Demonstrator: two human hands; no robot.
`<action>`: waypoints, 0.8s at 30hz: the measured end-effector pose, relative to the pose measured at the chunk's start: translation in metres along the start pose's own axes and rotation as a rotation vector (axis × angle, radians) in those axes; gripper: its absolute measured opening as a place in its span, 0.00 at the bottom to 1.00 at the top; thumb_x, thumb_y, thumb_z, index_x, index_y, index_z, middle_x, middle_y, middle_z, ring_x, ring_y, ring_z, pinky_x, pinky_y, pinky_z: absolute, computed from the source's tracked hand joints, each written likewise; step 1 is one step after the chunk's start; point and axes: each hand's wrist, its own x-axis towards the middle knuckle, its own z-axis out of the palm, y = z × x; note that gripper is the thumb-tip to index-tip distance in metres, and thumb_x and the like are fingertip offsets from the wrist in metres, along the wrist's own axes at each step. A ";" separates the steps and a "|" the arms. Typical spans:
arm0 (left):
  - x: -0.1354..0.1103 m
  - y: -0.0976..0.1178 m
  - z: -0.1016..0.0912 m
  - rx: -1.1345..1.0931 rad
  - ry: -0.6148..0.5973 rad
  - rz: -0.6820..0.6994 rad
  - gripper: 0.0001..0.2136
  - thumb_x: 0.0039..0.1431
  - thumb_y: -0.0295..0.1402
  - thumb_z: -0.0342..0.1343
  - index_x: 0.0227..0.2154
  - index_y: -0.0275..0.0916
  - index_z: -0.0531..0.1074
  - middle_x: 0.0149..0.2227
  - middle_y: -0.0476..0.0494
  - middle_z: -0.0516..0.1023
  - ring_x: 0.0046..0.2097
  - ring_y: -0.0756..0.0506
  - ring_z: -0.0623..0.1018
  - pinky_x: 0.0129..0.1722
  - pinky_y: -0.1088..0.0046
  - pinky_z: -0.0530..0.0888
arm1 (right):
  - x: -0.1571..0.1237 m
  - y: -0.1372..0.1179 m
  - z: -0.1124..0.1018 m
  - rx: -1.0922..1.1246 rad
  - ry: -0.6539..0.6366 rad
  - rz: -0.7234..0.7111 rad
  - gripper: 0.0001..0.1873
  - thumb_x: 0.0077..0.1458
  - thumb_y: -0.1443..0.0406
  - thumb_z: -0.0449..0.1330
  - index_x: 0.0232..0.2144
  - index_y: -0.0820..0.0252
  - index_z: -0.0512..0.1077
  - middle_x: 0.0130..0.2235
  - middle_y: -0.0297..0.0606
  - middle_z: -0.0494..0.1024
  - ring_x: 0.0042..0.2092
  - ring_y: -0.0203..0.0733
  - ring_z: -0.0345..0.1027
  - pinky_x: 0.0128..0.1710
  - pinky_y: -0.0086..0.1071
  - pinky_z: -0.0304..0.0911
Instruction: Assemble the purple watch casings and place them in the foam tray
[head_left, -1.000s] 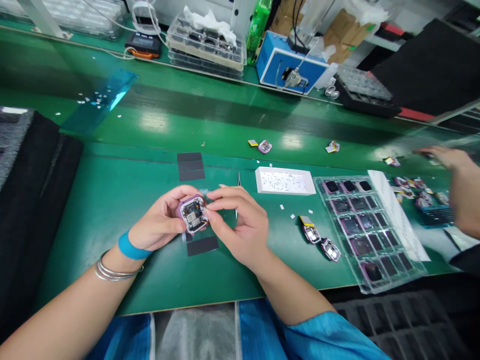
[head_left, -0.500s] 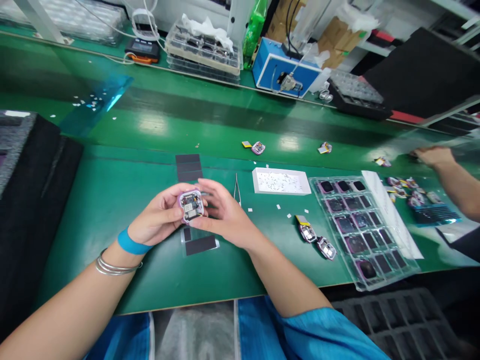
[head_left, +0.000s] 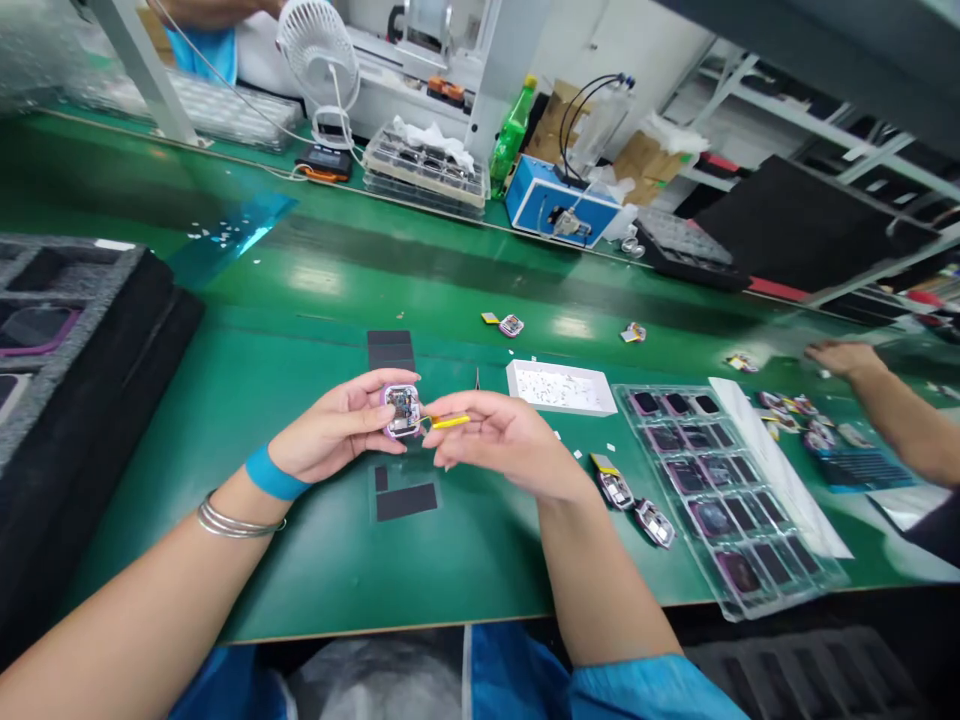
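Between the thumb and fingers of my left hand (head_left: 341,425) is a small smartwatch-like case (head_left: 403,411) with a purple rim, its circuit board facing up. My right hand (head_left: 502,440) pinches a flat battery with a yellow edge (head_left: 450,422) just right of the case. A thin lead appears to join the two. Beneath and beyond my hands lie black adhesive strips (head_left: 407,502) on clear film. Tweezers (head_left: 478,378) are partly hidden behind my right hand. Two more opened cases (head_left: 616,489) rest right of my right forearm, one with its battery folded out.
A white box of tiny pieces (head_left: 561,388) and a clear compartment tray (head_left: 731,500) stand to the right. Black foam trays (head_left: 142,330) border the left. A co-worker's hand (head_left: 847,358) is at the far right near more cases. A green bottle (head_left: 514,135) and blue device (head_left: 562,200) stand behind.
The battery now shows between my right fingers, held out to the right of the case. My right hand has shifted right, and the view has tilted up.
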 end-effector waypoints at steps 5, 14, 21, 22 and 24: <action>0.001 -0.007 0.004 0.076 -0.007 -0.097 0.17 0.47 0.26 0.63 0.42 0.39 0.74 0.35 0.45 0.77 0.35 0.47 0.78 0.29 0.75 0.79 | 0.008 0.013 0.010 -0.594 0.293 -0.316 0.07 0.58 0.65 0.57 0.38 0.56 0.74 0.35 0.36 0.73 0.38 0.37 0.68 0.38 0.32 0.66; 0.008 -0.016 0.010 0.133 0.133 -0.045 0.08 0.50 0.25 0.59 0.35 0.32 0.74 0.29 0.41 0.77 0.31 0.47 0.79 0.30 0.77 0.78 | 0.030 0.044 0.017 -0.729 0.402 -0.431 0.09 0.57 0.67 0.56 0.40 0.57 0.73 0.37 0.37 0.73 0.41 0.39 0.67 0.46 0.33 0.63; 0.011 -0.008 -0.005 0.089 0.356 -0.017 0.05 0.49 0.23 0.58 0.31 0.31 0.73 0.33 0.36 0.79 0.29 0.46 0.79 0.27 0.74 0.78 | 0.022 0.046 0.027 -0.674 0.455 -0.196 0.05 0.53 0.68 0.58 0.34 0.60 0.73 0.34 0.35 0.74 0.35 0.36 0.68 0.36 0.30 0.65; 0.011 -0.006 -0.009 0.083 0.368 -0.013 0.04 0.50 0.23 0.57 0.31 0.30 0.72 0.34 0.36 0.79 0.31 0.46 0.79 0.29 0.73 0.78 | 0.018 0.046 0.032 -0.720 0.340 -0.144 0.04 0.52 0.70 0.59 0.29 0.60 0.74 0.32 0.34 0.74 0.33 0.35 0.67 0.36 0.30 0.64; 0.012 -0.003 -0.016 0.070 0.365 -0.010 0.04 0.50 0.22 0.57 0.31 0.30 0.72 0.35 0.35 0.79 0.33 0.45 0.80 0.33 0.70 0.78 | 0.010 0.048 0.043 -0.839 0.173 -0.084 0.04 0.50 0.72 0.61 0.28 0.60 0.75 0.34 0.35 0.74 0.36 0.36 0.67 0.40 0.32 0.64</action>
